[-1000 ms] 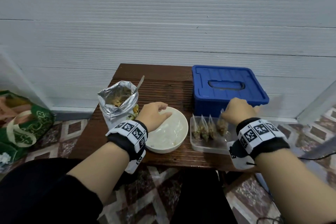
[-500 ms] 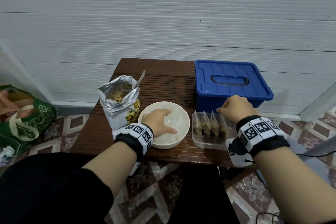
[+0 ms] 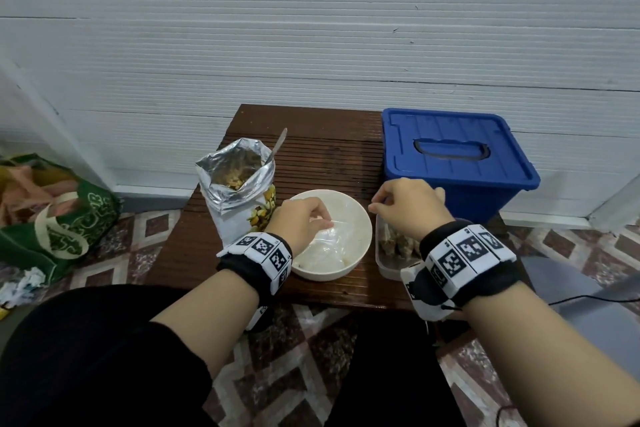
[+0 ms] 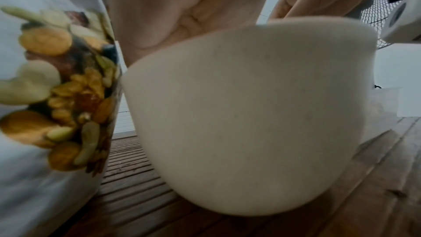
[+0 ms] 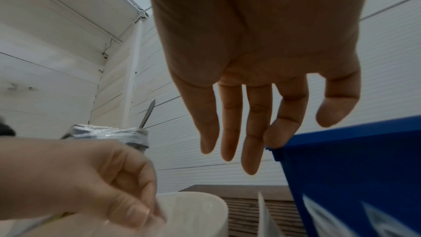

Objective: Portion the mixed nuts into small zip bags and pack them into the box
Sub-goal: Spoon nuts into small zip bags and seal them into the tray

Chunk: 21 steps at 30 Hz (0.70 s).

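In the head view my left hand (image 3: 323,224) reaches into the white bowl (image 3: 360,218) and pinches an empty clear zip bag (image 3: 334,241) that lies inside it. The right wrist view shows that thumb and forefinger closed on the bag's edge (image 5: 159,210). My right hand (image 3: 384,204) hovers above the clear tray (image 3: 384,263) of several filled nut bags (image 3: 389,241), fingers straight and holding nothing (image 5: 230,141). The blue box (image 3: 457,156) stands behind with its lid on. An open foil bag of mixed nuts (image 3: 239,180) holds a spoon (image 3: 278,146).
All of this sits on a small dark slatted table (image 3: 329,156) against a white wall. A green bag (image 3: 59,218) lies on the tiled floor to the left. A grey chair seat (image 3: 571,305) and a cable are at the right.
My left hand moved down into the bowl and took hold of the empty bag. My right hand let go of the filled bags in the tray, rose and shifted left with its fingers open.
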Tool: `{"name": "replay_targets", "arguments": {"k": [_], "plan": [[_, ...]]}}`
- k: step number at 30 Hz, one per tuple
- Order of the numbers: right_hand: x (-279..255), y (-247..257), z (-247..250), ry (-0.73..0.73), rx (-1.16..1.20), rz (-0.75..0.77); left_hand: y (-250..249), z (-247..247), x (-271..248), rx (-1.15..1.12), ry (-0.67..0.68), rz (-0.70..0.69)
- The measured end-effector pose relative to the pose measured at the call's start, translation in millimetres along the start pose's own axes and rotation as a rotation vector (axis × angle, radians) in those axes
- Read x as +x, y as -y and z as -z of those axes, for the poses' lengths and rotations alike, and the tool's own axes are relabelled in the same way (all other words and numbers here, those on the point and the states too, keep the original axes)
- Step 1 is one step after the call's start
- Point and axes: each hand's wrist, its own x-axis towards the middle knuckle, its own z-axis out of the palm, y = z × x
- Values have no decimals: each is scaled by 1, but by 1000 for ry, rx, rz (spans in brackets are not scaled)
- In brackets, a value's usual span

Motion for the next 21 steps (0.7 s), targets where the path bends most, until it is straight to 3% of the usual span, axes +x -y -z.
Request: {"name": "replay_targets", "arguments": {"k": [3, 7, 11, 17, 21], "plan": [[1, 5, -7, 77, -1, 36, -2, 4, -1, -20, -58, -79], [4, 10, -14, 145, 63, 62, -15, 7, -3, -317, -148, 37], [8, 13, -19, 183, 242, 78, -25, 9, -4, -484, -206, 70], [10, 15, -22, 120, 549, 37, -28, 9, -3, -636, -210, 159], [9, 14, -22, 83, 689, 8, -28, 9, -6, -673, -200, 145]]}}
